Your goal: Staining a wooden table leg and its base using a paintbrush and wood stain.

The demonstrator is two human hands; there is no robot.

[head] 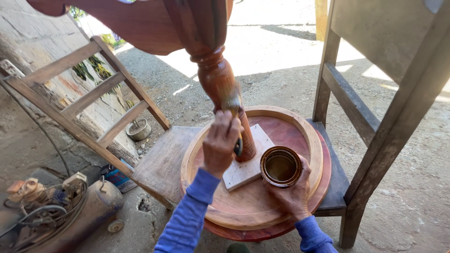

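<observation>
Brush [233, 104] gripped in left hand [220, 143] fingers, bristles vs turned leg [220, 82]; right hand [293, 192] holds tin [281, 166].

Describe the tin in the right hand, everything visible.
The tin is a small round can, open, no lid in sight. Its rim and inner wall are coated brown, and a dull olive-brown liquid fills the bottom. It stands roughly upright, tipped slightly toward the camera, over the round wooden tray, right of the turned leg. The right hand cups it from below and behind. The left hand does not touch it.
</observation>
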